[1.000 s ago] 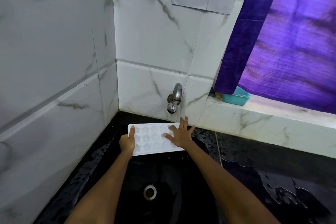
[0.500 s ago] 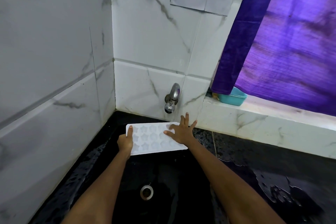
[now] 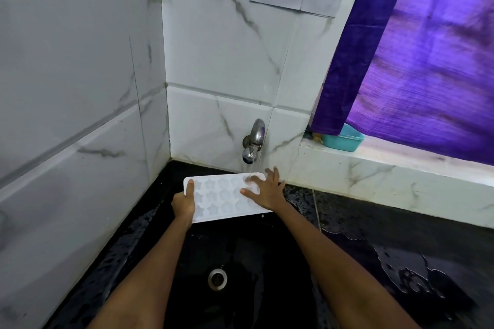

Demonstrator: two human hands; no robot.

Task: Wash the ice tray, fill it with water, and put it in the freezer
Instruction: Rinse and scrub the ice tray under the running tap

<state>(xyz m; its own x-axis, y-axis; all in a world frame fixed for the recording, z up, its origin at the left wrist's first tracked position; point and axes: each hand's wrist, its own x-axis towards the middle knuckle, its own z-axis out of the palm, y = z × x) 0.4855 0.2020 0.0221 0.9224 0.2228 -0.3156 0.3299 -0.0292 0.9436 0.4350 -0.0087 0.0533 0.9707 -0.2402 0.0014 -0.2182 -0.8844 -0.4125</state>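
Head view: the white plastic ice tray with star-shaped moulds point(image 3: 224, 196) is held over the black sink point(image 3: 240, 262), just below the steel wall tap point(image 3: 252, 143) (a thin stream runs from it). The left hand point(image 3: 184, 203) grips the tray's left end, thumb on top. The right hand point(image 3: 263, 191) lies spread flat on its right part, under the tap.

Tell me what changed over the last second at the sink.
Little moved. A thin stream of water now shows under the tap, falling onto the ice tray near the right hand. The left hand still grips the tray's left end, and the right hand's straight fingers stay spread on its right side, over the black sink.
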